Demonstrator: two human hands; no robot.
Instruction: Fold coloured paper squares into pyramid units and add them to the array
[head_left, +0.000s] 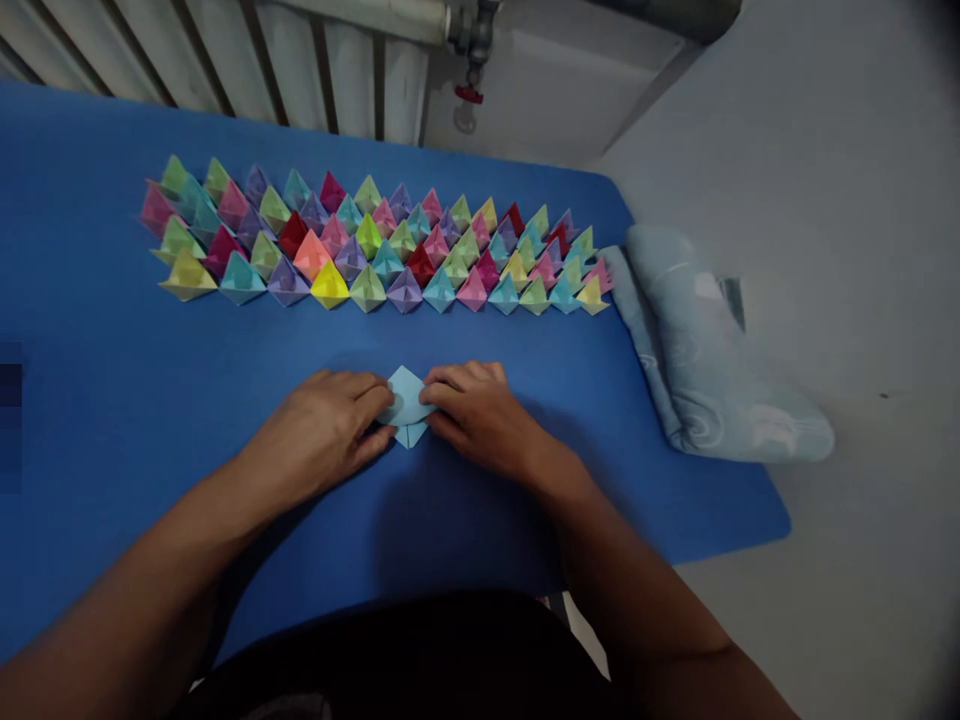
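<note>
The left hand (330,425) holds the left side of a light blue paper (407,400), with its fingers and thumb closed upon the edge. The right hand (472,415) holds the right side of the same paper in a similar way, its fingers bent and close together. The paper is between the two hands, low over the blue table top (90,350); whether it touches the table, I cannot tell. It is folded, with one point directed away from the person and a smaller point with a middle crease directed toward the person.

Beyond the hands, well apart from them, many small folded paper boats (367,290) stand in several long rows. They are pink, green, purple, blue, red, orange and yellow, and the neighbours stand very near one to another. At the right end of these rows there is a folded grey-blue cloth (690,340), which lies partly over the table's edge. Behind the table are a white radiator (289,60) and a valve with a red handle (469,94).
</note>
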